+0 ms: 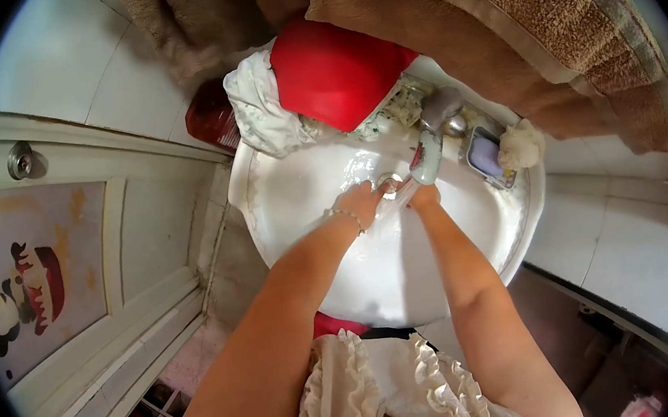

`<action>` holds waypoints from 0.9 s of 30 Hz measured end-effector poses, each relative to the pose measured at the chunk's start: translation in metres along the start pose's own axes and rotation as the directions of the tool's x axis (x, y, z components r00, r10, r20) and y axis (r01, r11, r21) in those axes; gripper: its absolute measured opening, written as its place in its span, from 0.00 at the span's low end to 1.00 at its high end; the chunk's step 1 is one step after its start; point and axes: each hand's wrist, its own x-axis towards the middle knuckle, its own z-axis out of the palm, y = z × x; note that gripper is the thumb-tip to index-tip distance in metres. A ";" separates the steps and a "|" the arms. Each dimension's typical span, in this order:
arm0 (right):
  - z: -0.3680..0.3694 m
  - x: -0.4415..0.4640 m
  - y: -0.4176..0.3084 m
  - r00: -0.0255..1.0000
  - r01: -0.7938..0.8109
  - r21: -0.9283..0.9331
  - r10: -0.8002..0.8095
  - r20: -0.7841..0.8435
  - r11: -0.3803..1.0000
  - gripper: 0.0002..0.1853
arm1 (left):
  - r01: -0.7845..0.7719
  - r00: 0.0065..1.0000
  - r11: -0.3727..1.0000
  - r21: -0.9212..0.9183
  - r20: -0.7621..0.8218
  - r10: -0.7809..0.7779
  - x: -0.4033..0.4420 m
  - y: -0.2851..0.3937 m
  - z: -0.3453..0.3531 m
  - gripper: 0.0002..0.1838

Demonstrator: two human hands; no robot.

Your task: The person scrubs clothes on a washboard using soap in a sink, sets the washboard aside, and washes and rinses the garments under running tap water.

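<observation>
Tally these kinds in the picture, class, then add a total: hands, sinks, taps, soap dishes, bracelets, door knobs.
Hands: 2 (left hand, right hand)
Sinks: 1
Taps: 1
Soap dishes: 1
Bracelets: 1
Door knobs: 1
Total: 7

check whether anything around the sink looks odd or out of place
Yes, mildly: a white patterned cloth and a red item are bunched at the back of the sink, oddly close to the running water.
</observation>
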 end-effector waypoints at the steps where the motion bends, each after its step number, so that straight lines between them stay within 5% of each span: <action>1: 0.001 0.003 0.000 0.995 -0.081 0.061 0.078 0.058 0.995 0.18 | 0.010 1.000 1.000 -0.015 0.012 -0.010 0.000 0.002 -0.004 0.37; 8: 0.001 0.003 0.001 0.991 -0.104 0.175 0.086 0.106 0.979 0.23 | -0.030 0.997 0.999 0.018 0.070 0.028 0.010 -0.003 -0.006 0.35; 14: 0.003 -0.014 -0.007 0.994 -0.035 0.184 0.053 -0.095 0.982 0.22 | 0.051 0.990 0.998 0.024 0.133 -0.054 0.015 0.002 0.001 0.40; 16: 0.051 0.011 0.027 0.942 0.254 -0.178 -0.285 -0.177 0.951 0.14 | 0.089 0.981 0.960 -0.266 0.192 -0.038 0.037 -0.012 0.026 0.35; 17: 0.021 -0.013 0.007 0.979 0.030 0.086 -0.047 0.200 0.996 0.18 | 0.174 0.972 0.788 -0.590 0.233 -0.041 0.023 0.001 0.011 0.29; 18: 0.041 -0.018 0.017 0.922 -0.304 0.767 -0.028 0.386 0.564 0.18 | 0.258 0.958 0.508 -0.822 0.285 -0.025 0.001 0.016 -0.002 0.24; 19: 0.044 -0.040 0.009 0.905 -0.401 0.916 -0.148 0.398 0.013 0.22 | 0.346 0.937 -0.151 -0.926 0.349 0.005 -0.002 0.021 0.007 0.15; 20: 0.041 -0.048 0.007 0.858 -0.493 0.863 -0.223 0.462 -0.110 0.28 | 0.317 0.947 -0.414 -0.853 0.306 0.093 -0.008 0.024 0.006 0.13; 22: -0.023 -0.133 -0.060 0.888 -0.456 0.732 -0.312 0.338 -0.506 0.28 | 0.177 0.969 -0.649 -0.740 0.248 -0.018 -0.015 0.041 0.006 0.11; 26: -0.018 -0.127 -0.056 0.928 -0.362 0.772 -0.280 0.245 -0.523 0.26 | 0.228 0.959 -0.585 -0.778 0.077 0.271 0.008 0.024 0.011 0.16; 27: 0.009 -0.093 -0.037 0.882 -0.405 0.765 -0.435 0.183 -0.501 0.24 | 0.111 0.994 -0.053 -0.992 0.110 0.013 -0.016 0.048 -0.031 0.17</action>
